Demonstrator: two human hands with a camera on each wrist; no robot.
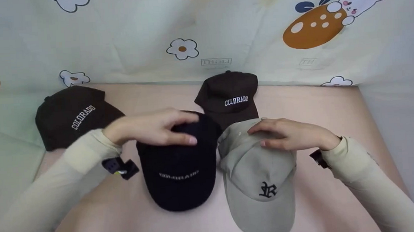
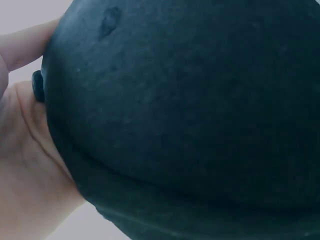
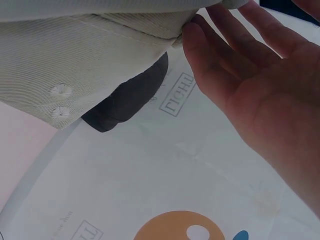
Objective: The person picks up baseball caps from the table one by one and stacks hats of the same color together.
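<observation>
A navy baseball cap marked COLORADO faces the camera. My left hand lies over the top of its crown, thumb and fingers spread apart. In the left wrist view, the dark crown hides most of the fingers, and the palm is beside its top button. To the right is a grey-beige cap with a dark letter emblem; its crown is dented. My right hand touches the back of that crown with loosely extended fingers. The right wrist view shows the thumb against the folded fabric.
Behind the navy cap, at left, sits a dark brown COLORADO cap. Another brown cap stands at the back, partly behind the grey-beige one. A pink cloth covers the table. Printed curtain fabric rises behind and at the sides.
</observation>
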